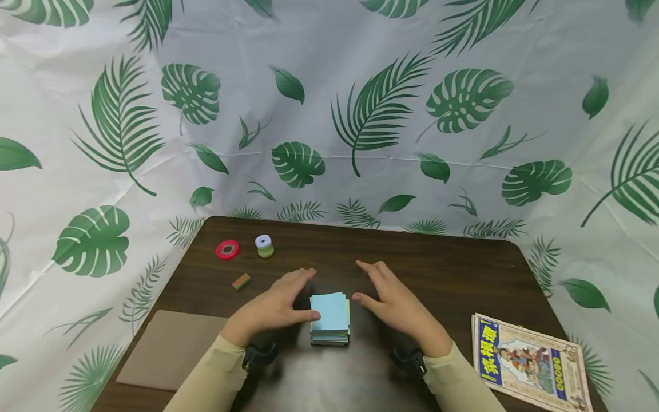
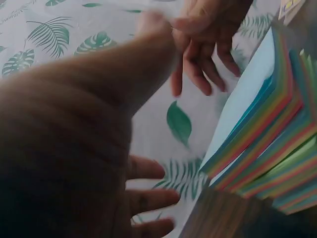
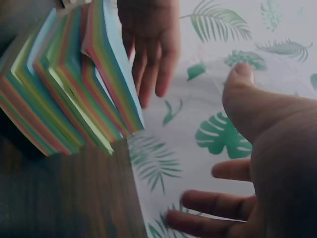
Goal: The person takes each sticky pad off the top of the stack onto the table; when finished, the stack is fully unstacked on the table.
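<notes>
Pale blue tops the stack of coloured notes [image 1: 330,313], which stands on the dark counter [image 1: 437,272] between your left hand [image 1: 270,308] and your right hand [image 1: 399,306]; both are wide, fingers extended, holding nothing. Its layers jut unevenly past one another. In the head view your left thumb overlaps the stack's edge; you cannot tell from there whether it touches. Should one palm press sooner or harder than the other, those offset layers would likely shear and the upper blocks could slide away; a low, catching thumb might do the same. For room, bare counter runs beyond the stack to the far edge, and rightward as far as the illustrated booklets [image 1: 532,360]. Leftward is tighter: the small two-tone block [image 1: 241,281], red disc [image 1: 227,249] and white-and-green roll [image 1: 264,246] lie past that hand, and your left sleeve [image 1: 213,372] overlaps the brown folder [image 1: 170,349], which a sweeping forearm could drag.
</notes>
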Available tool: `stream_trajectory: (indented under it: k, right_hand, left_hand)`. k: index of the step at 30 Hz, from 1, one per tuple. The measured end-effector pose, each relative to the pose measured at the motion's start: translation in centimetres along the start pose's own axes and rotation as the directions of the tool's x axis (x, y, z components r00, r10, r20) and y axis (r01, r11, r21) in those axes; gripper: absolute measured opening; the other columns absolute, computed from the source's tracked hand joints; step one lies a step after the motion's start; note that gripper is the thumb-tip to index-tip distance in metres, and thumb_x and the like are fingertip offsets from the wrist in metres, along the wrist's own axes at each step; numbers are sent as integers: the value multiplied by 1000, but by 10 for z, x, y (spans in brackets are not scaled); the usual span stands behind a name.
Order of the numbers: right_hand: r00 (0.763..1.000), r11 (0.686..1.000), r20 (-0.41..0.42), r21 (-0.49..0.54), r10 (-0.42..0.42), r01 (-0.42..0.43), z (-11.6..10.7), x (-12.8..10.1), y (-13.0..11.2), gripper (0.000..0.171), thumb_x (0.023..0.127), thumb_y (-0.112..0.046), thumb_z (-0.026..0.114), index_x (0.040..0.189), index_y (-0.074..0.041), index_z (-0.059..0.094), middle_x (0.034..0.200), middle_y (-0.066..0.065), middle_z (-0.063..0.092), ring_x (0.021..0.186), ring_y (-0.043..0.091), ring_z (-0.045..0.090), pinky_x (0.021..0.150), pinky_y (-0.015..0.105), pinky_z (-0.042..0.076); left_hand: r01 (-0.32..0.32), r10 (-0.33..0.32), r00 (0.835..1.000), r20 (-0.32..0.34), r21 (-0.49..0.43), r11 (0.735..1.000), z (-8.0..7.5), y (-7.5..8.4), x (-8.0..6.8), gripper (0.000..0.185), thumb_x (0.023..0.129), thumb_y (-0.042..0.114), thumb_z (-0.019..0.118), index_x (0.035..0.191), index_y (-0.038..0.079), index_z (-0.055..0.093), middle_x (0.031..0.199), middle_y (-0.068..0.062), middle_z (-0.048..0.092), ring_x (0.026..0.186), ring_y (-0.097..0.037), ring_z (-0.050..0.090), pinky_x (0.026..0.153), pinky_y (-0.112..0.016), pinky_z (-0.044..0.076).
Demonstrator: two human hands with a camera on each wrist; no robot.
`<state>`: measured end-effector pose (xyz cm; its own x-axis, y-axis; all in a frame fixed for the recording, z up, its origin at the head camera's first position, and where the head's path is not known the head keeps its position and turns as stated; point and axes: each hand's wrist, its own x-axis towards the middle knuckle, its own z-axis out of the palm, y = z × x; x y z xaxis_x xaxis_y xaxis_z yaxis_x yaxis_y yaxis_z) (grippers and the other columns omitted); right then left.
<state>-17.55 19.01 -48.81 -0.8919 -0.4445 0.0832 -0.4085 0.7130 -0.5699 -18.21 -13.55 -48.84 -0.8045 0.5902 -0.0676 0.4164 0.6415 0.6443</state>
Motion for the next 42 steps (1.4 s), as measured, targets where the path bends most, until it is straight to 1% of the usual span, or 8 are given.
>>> stream_trajectory:
  k: [6,10,13,18,22,28,37,42]
  right_hand:
    - [994,998,106,43,31,-36,11,2,-6,89,99,-68,68,171,-29,33,103,-8,57,74,9,54,68,29,48]
    - [985,998,169,55,17,-27,20,3,-11,95,97,-69,70,171,-24,33,99,-7,59,73,6,52,66,28,47]
    - [982,998,187,63,-10,-2,24,3,-15,96,96,-68,72,170,-19,36,107,-6,64,80,7,56,71,30,49]
    - [980,994,181,84,-80,66,35,4,-10,82,99,-66,70,162,-20,45,107,-8,66,81,6,57,71,28,50]
    - [972,972,185,209,-146,106,46,8,2,66,102,-58,71,156,-27,46,85,-7,59,68,3,50,63,24,46]
    - [965,918,191,386,-178,93,58,11,16,60,104,-45,74,155,-34,44,86,-3,56,64,4,46,61,24,44]
    - [965,870,149,479,-214,119,70,12,25,57,105,-32,75,155,-36,46,87,2,54,65,9,44,61,24,43]
    - [961,838,116,523,-251,155,70,14,32,57,105,-25,75,155,-30,49,87,2,54,66,10,45,61,25,44]
  left_hand:
    - [-57,75,990,119,-148,987,16,2,6,123,85,51,93,171,4,19,174,-19,31,160,-35,36,126,-59,36]
    - [-81,104,986,131,-171,982,23,3,8,122,82,42,98,167,2,21,164,-19,39,144,-27,48,120,-48,45]
    - [-100,121,984,131,-160,982,27,3,9,120,82,42,98,164,-1,22,156,-17,43,131,-23,53,111,-38,49]
    - [-117,137,982,127,-151,981,33,-1,10,103,90,44,91,158,2,27,144,-12,48,117,-16,57,100,-30,52]
    - [-134,155,982,108,-178,975,38,-7,14,85,96,43,85,152,8,30,138,-9,49,110,-13,58,94,-28,52]
    - [-125,142,989,39,-283,951,52,-17,15,80,94,42,87,147,13,34,135,-6,55,109,-14,62,93,-29,55]
    - [-125,100,992,-75,-508,852,81,-34,14,77,91,29,91,146,20,38,138,-10,60,110,-18,65,91,-32,57]
    - [-140,98,990,-106,-535,833,85,-33,16,77,90,22,92,145,15,37,141,-12,58,115,-19,62,95,-31,55]
